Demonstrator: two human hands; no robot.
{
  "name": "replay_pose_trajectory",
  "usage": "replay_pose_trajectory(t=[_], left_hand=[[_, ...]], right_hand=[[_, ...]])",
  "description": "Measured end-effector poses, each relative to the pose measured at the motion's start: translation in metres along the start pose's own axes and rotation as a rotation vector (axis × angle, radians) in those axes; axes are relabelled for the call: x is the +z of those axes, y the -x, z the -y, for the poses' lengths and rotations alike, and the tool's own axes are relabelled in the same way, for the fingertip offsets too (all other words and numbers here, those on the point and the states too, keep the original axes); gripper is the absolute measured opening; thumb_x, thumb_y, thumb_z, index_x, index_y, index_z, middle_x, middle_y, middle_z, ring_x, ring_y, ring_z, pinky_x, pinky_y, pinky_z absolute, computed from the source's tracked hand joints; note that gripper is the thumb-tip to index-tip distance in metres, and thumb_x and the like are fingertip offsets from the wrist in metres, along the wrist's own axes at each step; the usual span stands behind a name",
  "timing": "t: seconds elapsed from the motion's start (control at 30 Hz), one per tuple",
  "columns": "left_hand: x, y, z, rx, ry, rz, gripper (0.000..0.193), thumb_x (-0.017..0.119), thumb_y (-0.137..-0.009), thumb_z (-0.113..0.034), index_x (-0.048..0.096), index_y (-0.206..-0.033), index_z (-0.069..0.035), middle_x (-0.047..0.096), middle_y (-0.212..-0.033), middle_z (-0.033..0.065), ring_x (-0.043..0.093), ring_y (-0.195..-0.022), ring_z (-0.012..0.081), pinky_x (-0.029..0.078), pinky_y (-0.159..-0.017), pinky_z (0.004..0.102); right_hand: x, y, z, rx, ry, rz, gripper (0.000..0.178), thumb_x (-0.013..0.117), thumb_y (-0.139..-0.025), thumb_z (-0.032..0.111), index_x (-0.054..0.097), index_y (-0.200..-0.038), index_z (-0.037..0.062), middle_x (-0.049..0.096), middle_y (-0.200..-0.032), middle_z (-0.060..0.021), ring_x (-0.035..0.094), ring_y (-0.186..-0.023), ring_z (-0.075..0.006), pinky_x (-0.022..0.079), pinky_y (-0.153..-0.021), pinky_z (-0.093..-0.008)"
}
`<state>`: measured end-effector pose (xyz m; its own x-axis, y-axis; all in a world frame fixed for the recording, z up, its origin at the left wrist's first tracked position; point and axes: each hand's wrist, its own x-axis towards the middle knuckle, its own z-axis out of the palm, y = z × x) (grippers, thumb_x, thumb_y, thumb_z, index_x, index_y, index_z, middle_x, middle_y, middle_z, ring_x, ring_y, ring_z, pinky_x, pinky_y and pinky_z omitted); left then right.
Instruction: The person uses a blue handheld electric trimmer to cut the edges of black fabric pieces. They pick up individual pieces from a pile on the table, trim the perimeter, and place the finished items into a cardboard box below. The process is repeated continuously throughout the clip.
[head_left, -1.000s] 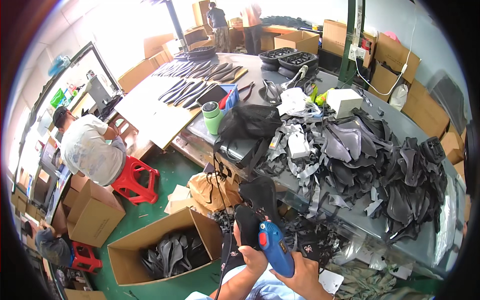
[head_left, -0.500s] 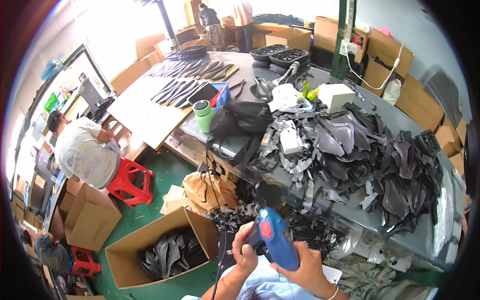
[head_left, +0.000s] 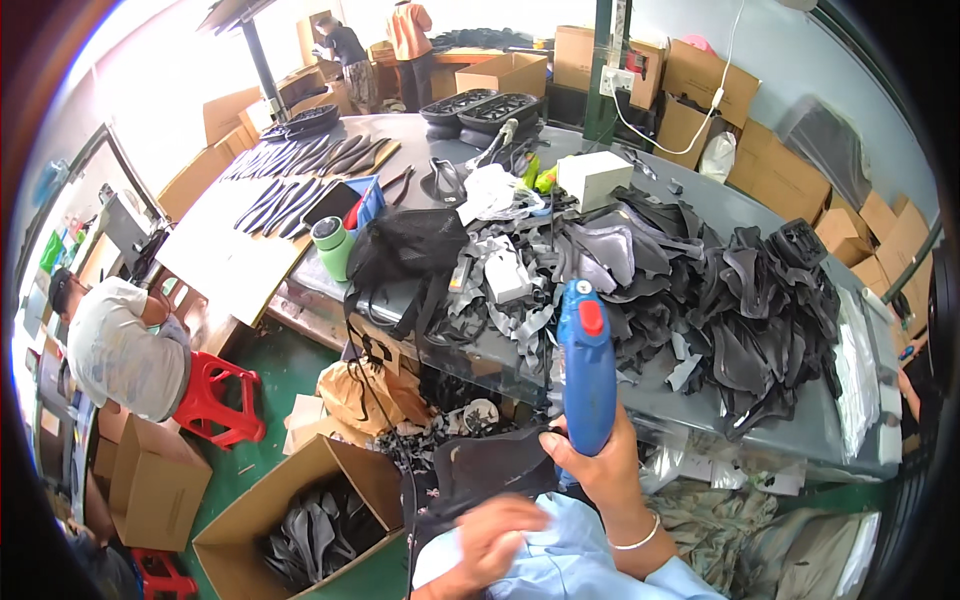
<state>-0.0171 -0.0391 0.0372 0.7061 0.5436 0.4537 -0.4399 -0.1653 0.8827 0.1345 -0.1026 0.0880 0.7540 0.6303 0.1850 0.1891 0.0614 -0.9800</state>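
My right hand [head_left: 605, 460] is wrapped around the blue handheld tool [head_left: 590, 380] just right of the frame's centre. The tool stands nearly upright in the view, its red button [head_left: 591, 318] near the upper end and facing me; the lower part of its body sits in my grip. A pale bracelet [head_left: 637, 533] circles my right wrist.

My left hand [head_left: 500, 540] is at the lower centre, in front of my light blue shirt [head_left: 560, 545]. It is blurred, its fingers seem bent, and I cannot tell whether it is holding anything. Just above it in the frame, a dark piece [head_left: 490, 470] lies across my lap.

Beyond the tool, the grey table [head_left: 655, 405] stretches over the middle and right, with a heap of dark moulded pieces [head_left: 770, 310] on its right part. A white box [head_left: 595, 180] rests behind the heap; a black bag [head_left: 405, 245] and a green bottle [head_left: 332, 248] stand side by side left of it. At the lower left, an open cardboard box [head_left: 368, 478] contains more dark pieces. Farther left, a person [head_left: 130, 345] in a pale shirt sits on a red stool [head_left: 222, 400].
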Motion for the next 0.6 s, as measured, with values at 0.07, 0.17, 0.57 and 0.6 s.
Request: replay_pose_trajectory(t=[0.07, 0.17, 0.57, 0.6], left_hand=[[0.019, 0.006, 0.014, -0.377, 0.301, 0.030, 0.037, 0.055, -0.089, -0.034, 0.061, -0.078, 0.001, 0.061, -0.089, 0.0132, 0.059, -0.087, 0.0222, 0.045, -0.077, 0.0325], [0.029, -0.021, 0.017, -0.329, 0.649, -0.325, 0.042, 0.053, -0.090, -0.041, 0.055, -0.104, -0.001, 0.058, -0.100, 0.0129, 0.055, -0.100, 0.0219, 0.041, -0.091, 0.0370], [-0.006, -0.066, -0.022, -0.013, 0.524, -0.594, 0.040, 0.050, -0.092, -0.031, 0.049, -0.115, 0.002, 0.057, -0.114, 0.0203, 0.058, -0.106, 0.0309, 0.049, -0.087, 0.0415], [-0.009, -0.061, -0.026, -0.078, 0.522, -0.570, 0.036, 0.051, -0.091, -0.026, 0.050, -0.114, 0.002, 0.059, -0.109, 0.0210, 0.058, -0.105, 0.0318, 0.052, -0.081, 0.0407]], right_hand=[[0.003, 0.002, 0.005, 0.009, -0.068, -0.016, 0.036, 0.077, -0.070, 0.010, 0.053, -0.096, 0.0029, 0.060, -0.076, -0.0033, 0.057, -0.069, -0.0089, 0.047, -0.063, -0.0246], [-0.001, 0.006, 0.006, 0.046, -0.136, 0.093, 0.036, 0.076, -0.071, 0.013, 0.052, -0.096, 0.0023, 0.062, -0.078, -0.0041, 0.058, -0.070, -0.0088, 0.048, -0.065, -0.0249], [0.002, 0.046, -0.012, -0.226, 0.538, 0.232, 0.062, 0.086, -0.060, 0.036, 0.049, -0.094, 0.0003, 0.066, -0.071, -0.0106, 0.067, -0.062, -0.0232, 0.052, -0.058, -0.0319], [0.002, 0.042, -0.006, -0.182, 0.489, 0.182, 0.059, 0.087, -0.061, 0.029, 0.048, -0.095, 0.0011, 0.067, -0.072, -0.0101, 0.067, -0.064, -0.0203, 0.053, -0.061, -0.0309]])
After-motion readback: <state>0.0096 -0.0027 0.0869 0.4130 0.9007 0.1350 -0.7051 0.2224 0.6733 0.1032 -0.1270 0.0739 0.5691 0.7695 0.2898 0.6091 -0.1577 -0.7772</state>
